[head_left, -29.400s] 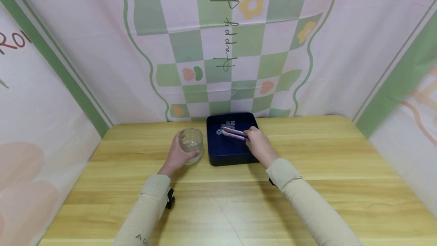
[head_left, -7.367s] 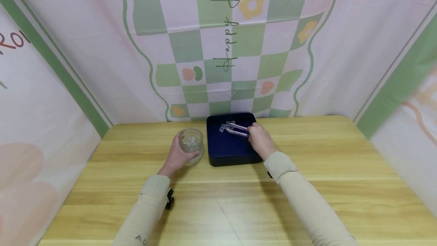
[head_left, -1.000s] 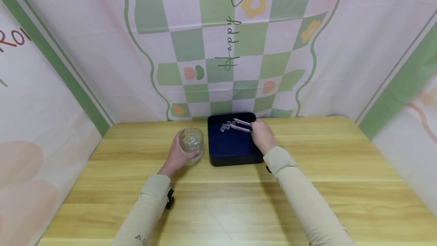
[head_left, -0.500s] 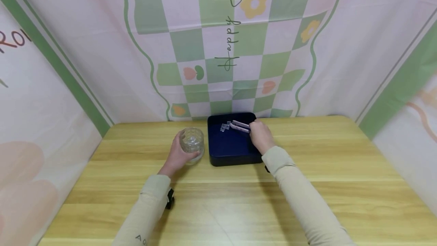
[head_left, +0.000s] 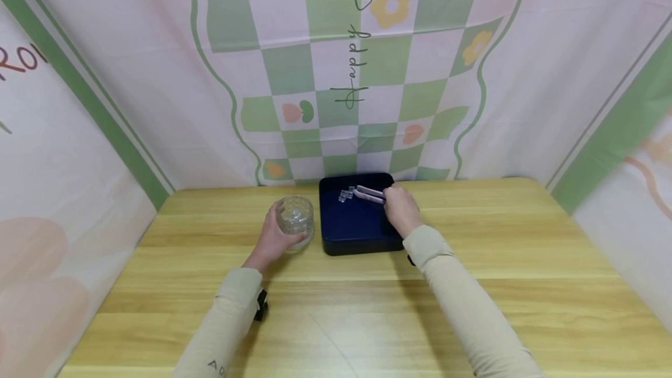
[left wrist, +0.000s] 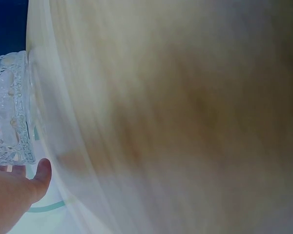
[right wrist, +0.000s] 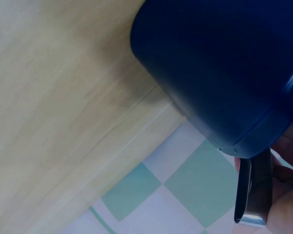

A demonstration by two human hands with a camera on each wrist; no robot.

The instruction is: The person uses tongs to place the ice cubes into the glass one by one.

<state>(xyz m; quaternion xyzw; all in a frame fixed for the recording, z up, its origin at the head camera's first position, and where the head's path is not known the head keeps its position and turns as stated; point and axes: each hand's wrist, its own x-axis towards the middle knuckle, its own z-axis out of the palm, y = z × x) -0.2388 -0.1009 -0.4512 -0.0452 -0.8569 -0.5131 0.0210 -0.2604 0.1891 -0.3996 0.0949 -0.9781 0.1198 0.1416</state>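
Note:
My left hand (head_left: 270, 237) grips a clear textured glass (head_left: 296, 217) standing left of a dark blue tray (head_left: 362, 246). Clear pieces show through the glass wall (left wrist: 5, 107) in the left wrist view. With my right hand (head_left: 402, 210) I hold tongs (head_left: 370, 198), pale toward the tips, over the tray's right side. Their tips point left, close to each other, right beside a small cluster of clear cube-like pieces (head_left: 343, 196) on the tray floor. In the right wrist view the tongs' metal bend (right wrist: 254, 219) shows under my fingers; the tips are hidden behind the tray wall.
The light wooden table (head_left: 336, 314) runs under everything, its back edge against a checked, printed cloth (head_left: 336, 115). More cloth hangs at both sides. The tray's raised walls stand between the glass and the tongs.
Over the last second the tongs' tips have drawn together and shifted slightly left. Since the oldest frame, the cluster in the tray has shrunk and the glass looks fuller. My left hand stays put.

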